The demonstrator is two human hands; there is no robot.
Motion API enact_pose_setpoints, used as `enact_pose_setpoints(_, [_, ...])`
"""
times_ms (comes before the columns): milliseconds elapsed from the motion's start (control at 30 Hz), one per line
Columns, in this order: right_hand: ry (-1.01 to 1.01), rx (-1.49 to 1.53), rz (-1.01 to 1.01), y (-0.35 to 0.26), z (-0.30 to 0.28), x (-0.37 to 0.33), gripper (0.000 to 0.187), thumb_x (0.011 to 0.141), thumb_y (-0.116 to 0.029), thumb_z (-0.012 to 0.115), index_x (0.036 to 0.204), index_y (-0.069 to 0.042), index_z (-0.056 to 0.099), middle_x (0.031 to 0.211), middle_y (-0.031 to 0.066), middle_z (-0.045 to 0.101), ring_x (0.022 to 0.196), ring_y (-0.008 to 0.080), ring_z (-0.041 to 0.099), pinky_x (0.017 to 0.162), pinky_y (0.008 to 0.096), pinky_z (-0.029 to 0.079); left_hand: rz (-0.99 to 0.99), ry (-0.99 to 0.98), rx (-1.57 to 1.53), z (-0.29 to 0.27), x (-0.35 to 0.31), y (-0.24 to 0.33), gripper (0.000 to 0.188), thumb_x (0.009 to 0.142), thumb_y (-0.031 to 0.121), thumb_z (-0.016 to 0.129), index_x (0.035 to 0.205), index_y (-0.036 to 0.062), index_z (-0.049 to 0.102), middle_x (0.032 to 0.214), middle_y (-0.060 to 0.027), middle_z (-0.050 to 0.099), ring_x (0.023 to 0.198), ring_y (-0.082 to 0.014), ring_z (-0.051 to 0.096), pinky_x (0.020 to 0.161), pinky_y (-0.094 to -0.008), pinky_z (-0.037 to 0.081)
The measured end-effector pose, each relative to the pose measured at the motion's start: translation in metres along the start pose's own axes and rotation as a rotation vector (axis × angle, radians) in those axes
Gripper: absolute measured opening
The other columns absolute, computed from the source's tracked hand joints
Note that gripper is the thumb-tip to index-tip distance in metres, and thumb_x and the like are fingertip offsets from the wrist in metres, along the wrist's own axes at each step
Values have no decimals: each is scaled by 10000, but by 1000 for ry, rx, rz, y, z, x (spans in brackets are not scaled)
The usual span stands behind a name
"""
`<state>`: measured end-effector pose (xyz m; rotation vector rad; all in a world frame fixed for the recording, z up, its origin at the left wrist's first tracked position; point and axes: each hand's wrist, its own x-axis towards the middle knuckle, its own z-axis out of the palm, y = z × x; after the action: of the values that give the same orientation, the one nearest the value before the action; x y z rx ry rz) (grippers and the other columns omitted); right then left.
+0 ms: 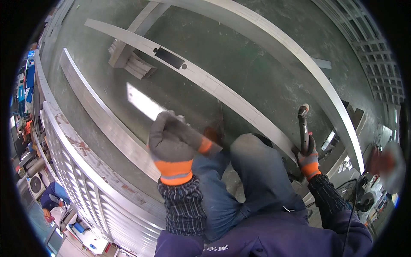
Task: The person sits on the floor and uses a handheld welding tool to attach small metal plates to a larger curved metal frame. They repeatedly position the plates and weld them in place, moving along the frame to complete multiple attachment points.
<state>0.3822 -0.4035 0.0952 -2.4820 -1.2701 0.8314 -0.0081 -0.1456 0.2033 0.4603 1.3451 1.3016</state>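
Note:
My left hand (169,137), in a grey glove with an orange cuff, is closed around a flat, shiny metal strip (143,101) with a small hole near its far end. Motion blurs the strip's nearer part, which looks darker with an orange patch. At the right, my gloved right hand (309,159) grips a black-handled tool (303,126) with a bent neck and a pale rounded tip; its exact kind is unclear. That hand is beside the near end of a long metal bar (218,89), which has a rectangular cutout and two round holes.
A second long bar (282,36) curves past at the far right, and another (102,113) lies to the left. A crosspiece (128,43) passes under the middle bar. Slatted metal panels (85,192) flank the left side. A black cable (354,205) runs by my right arm. Another person (53,197) is at lower left.

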Motion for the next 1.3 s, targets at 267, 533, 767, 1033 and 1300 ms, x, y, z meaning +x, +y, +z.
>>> enact_pose_setpoints(267, [-49, -100, -169, -12, -7, -4, 924, 854, -214, 824, 1535, -4, 236, 1288, 280, 580, 1093, 413, 662, 861, 450, 540, 55, -253, -411, -44, -42, 9, 291, 1044, 93, 481, 1294, -25, 570, 959, -38, 546, 771, -132, 413, 613, -316, 366])
enact_pose_setpoints(533, [10, -9, -180, -5, 0, -8, 890, 792, -139, 797, 1524, -2, 310, 1252, 277, 607, 1059, 429, 673, 872, 469, 544, 69, -97, -10, -50, -38, -22, 286, 1024, 170, 536, 1257, 7, 567, 948, -50, 580, 739, -171, 523, 616, -345, 411])
enact_pose_setpoints(767, [20, 174, -17, -23, -6, -7, 867, 809, -168, 790, 1522, -11, 323, 1199, 267, 660, 1048, 403, 706, 858, 445, 562, -7, -144, 23, -25, -44, -37, 303, 1014, 171, 549, 1270, 18, 604, 952, -38, 599, 734, -162, 504, 627, -310, 402])
enact_pose_setpoints(1033, [-90, 167, 54, -14, -11, -6, 863, 794, -56, 730, 1553, -30, 319, 1300, 259, 626, 1124, 401, 682, 911, 427, 552, 62, -284, 70, -13, -58, -14, 328, 1043, 214, 555, 1301, 14, 597, 1017, -63, 646, 818, -172, 615, 678, -306, 486])
enact_pose_setpoints(1300, [-126, 406, -67, -7, -13, 0, 705, 976, -202, 600, 1589, -48, 288, 1165, 140, 620, 907, 233, 659, 768, 344, 543, 233, -244, 309, -13, -45, 3, 376, 1012, 239, 583, 1300, -3, 579, 1003, -65, 634, 875, -191, 626, 756, -328, 505])
